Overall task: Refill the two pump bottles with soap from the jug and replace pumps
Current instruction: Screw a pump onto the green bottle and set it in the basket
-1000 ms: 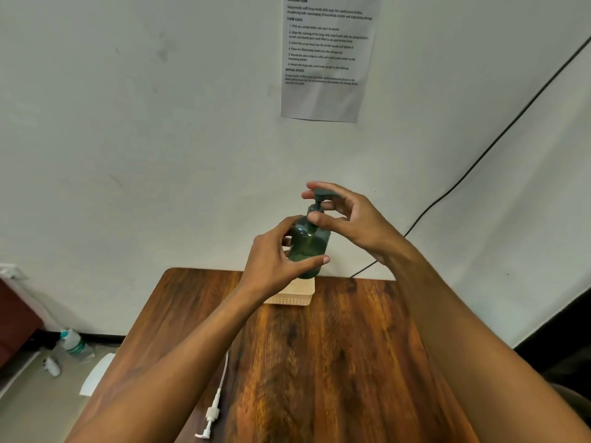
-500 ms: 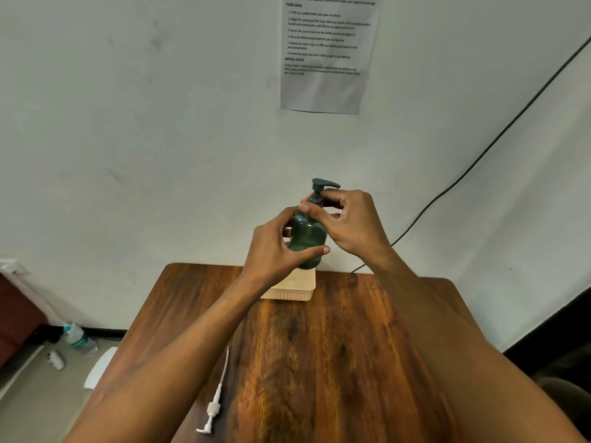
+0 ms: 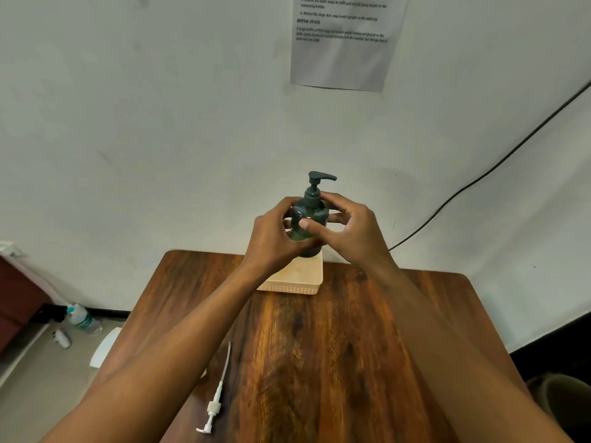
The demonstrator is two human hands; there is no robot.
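Note:
A dark green pump bottle [image 3: 309,215] with its pump head [image 3: 320,177] fitted is held upright above the far end of the wooden table [image 3: 319,346]. My left hand [image 3: 271,235] wraps the bottle's body from the left. My right hand [image 3: 351,228] grips it from the right, thumb across the front and fingers near the collar. A loose white pump [image 3: 213,401] with its long tube lies on the table near the left front edge. No jug or second bottle is in view.
A cream perforated basket [image 3: 294,279] stands on the table just below the bottle, against the wall. A printed sheet [image 3: 345,43] hangs on the wall above. A black cable [image 3: 479,177] runs down the wall at right. A plastic water bottle [image 3: 80,318] lies on the floor at left.
My right hand slid down from the pump head and collar to the bottle's body, so the pump head now stands free. The bottle came lower, closer to the basket.

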